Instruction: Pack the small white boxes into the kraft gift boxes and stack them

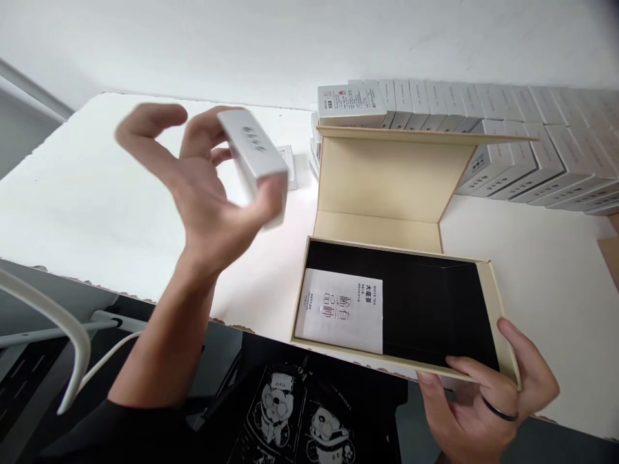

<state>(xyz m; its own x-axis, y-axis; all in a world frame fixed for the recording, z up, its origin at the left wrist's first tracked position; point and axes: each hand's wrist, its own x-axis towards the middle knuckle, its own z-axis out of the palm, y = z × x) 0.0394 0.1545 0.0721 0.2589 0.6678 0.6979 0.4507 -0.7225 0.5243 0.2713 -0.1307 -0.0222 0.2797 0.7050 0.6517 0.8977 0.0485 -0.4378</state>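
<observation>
My left hand is raised over the table, pinching a small white tea box between thumb and fingers, its edges slightly blurred. In front of me an open cream gift box with a black inside overlaps the table's front edge. Its hinged lid stands up at the back. One white tea packet, printed "WHITE TEA", lies flat in the left part of the gift box. My right hand, a dark ring on one finger, grips the gift box's front right corner.
Rows of white tea boxes are stacked at the back right against the wall. Another small white box lies on the white table behind my left hand. A white curved metal frame stands at the lower left, below the table edge.
</observation>
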